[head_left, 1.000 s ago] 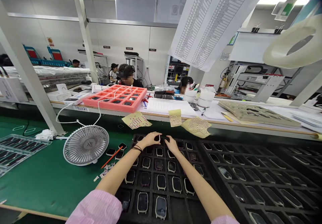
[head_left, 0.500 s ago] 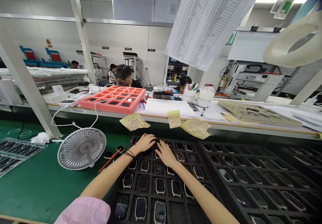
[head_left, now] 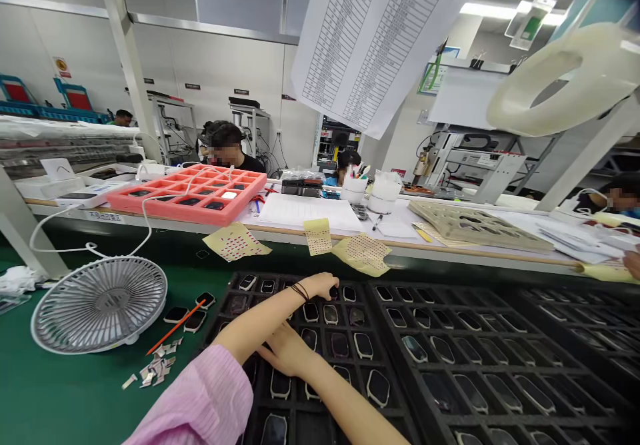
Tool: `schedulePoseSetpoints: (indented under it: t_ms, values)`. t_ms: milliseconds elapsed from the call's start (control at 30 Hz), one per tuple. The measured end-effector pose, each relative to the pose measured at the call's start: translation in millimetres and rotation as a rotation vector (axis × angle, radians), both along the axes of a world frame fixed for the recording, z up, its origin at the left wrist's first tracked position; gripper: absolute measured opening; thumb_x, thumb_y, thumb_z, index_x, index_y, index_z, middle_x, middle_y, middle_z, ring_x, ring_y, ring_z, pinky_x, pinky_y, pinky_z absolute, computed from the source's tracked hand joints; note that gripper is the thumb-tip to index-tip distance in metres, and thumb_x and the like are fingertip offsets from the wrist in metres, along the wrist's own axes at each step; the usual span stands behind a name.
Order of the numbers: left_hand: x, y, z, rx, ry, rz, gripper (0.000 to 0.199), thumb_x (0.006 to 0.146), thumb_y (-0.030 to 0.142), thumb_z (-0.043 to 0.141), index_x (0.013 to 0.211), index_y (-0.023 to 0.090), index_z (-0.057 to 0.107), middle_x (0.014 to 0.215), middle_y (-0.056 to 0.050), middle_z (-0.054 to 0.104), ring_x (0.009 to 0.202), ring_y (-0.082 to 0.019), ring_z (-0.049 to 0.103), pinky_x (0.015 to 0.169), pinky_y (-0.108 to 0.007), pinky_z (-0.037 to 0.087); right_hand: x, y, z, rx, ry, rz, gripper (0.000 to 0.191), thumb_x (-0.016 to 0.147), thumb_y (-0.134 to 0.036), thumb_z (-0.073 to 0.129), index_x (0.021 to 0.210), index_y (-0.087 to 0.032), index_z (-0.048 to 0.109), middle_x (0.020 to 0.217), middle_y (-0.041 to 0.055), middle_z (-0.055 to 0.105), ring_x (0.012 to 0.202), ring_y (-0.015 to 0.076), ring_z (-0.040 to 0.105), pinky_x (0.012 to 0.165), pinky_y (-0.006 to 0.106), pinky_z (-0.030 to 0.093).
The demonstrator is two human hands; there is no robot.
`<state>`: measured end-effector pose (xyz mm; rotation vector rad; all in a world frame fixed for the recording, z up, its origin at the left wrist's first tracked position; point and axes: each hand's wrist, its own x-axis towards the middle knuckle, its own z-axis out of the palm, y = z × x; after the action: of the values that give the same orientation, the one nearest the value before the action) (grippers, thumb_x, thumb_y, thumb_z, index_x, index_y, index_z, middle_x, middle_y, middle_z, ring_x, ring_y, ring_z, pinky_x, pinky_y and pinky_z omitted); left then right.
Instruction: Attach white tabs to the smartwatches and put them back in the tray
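A black foam tray of smartwatches lies before me, one watch to a compartment. My left hand reaches to its back row, fingers bent down and closed around a dark-framed smartwatch that still sits in its slot. A pale-framed smartwatch lies just right of those fingertips. Under my left forearm, my right hand rests low over the middle rows; its thumb points left, and the forearm covers its other fingers. Nearby are a pale-framed smartwatch and another one.
A second black tray of watches adjoins on the right. On the green mat to the left are a fan, an orange stick, loose watches and small silvery strips. A pink foam tray stands on the shelf; co-workers sit beyond.
My left hand has moved right along the back row and its fingers have closed. My right hand has come back toward me and left, beneath the left forearm. The view has turned right.
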<state>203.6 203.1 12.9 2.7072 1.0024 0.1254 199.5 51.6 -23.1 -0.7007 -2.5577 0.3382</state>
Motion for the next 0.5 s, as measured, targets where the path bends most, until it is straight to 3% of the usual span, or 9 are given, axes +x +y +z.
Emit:
schedulePoseSetpoints:
  t_ms: [300,400,500]
  values:
    - [-1,-2,4.7,-0.02,-0.068,0.055,0.028,0.082,0.03,0.066,0.103,0.014,0.058,0.105,-0.007,0.06,0.1,-0.022,0.056,0.083,-0.039,0.048,1,-1,2.9,0.013,0.02,-0.012,0.038,0.093,-0.034,0.048,0.126,-0.017,0.052,0.13,0.0138,0.058,0.125,0.0267,0.047,0.106,0.046,0.034]
    - [16,0,9.9,-0.011,-0.109,0.035,0.039,0.076,0.027,0.07,0.109,0.015,0.054,0.112,-0.009,0.058,0.103,-0.023,0.055,0.084,-0.036,0.047,-1,1,1.8,-0.01,0.024,0.001,0.036,0.092,-0.032,0.049,0.126,-0.019,0.051,0.131,0.0117,0.058,0.124,0.0273,0.048,0.104,0.046,0.035]
    - [40,5,14.4,-0.021,-0.085,-0.019,0.048,0.064,0.022,0.077,0.108,0.018,0.056,0.106,-0.007,0.062,0.097,-0.024,0.058,0.078,-0.031,0.048,-4,3,2.6,-0.066,0.03,0.025,0.036,0.09,-0.028,0.049,0.126,-0.021,0.051,0.131,0.0088,0.058,0.119,0.0276,0.052,0.099,0.042,0.039]
